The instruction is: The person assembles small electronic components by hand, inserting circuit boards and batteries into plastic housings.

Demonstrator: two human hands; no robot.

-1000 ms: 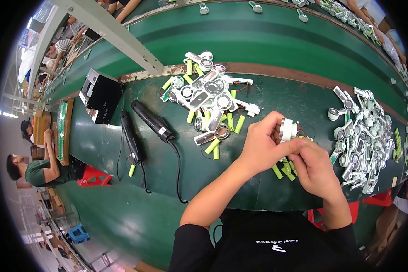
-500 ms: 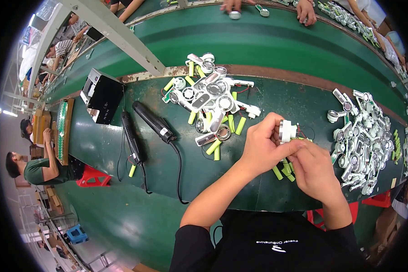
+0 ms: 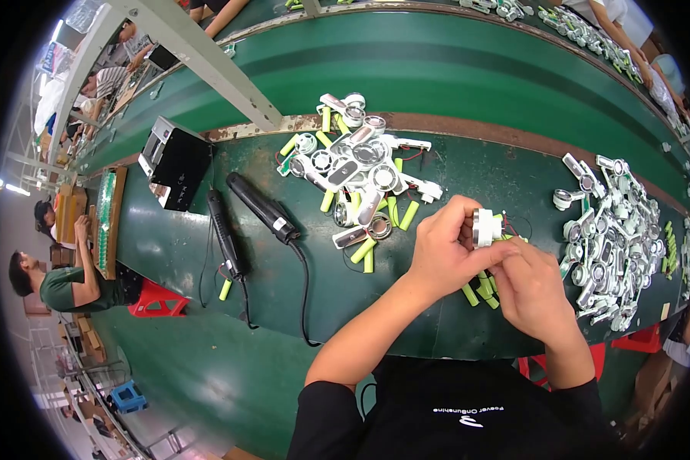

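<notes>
My left hand (image 3: pixel 451 244) is closed around a small white fan head with a silver ring (image 3: pixel 484 228), held on its side above the bench. Thin red and dark wires (image 3: pixel 517 228) stick out beyond it. My right hand (image 3: pixel 530 287) meets the left thumb just below the fan head, its fingers pinched together; whatever they grip is hidden. Beneath both hands lie several yellow-green battery cells (image 3: pixel 484 287), partly covered. Ahead and to the left is a heap of white fan parts (image 3: pixel 369 155) mixed with more cells.
Two black corded handheld tools (image 3: pixel 262 207) lie left of the heap, near a black box-shaped device (image 3: pixel 182 167). A large pile of white fan units (image 3: pixel 613 241) covers the right side. A metal post (image 3: pixel 199 65) rises at the far edge, before the green belt (image 3: pixel 406 65). Co-workers sit farther off.
My hands keep almost the same hold on the fan head. At the far edge, another person's hands and the small white parts by them have gone from view. The view has shifted slightly.
</notes>
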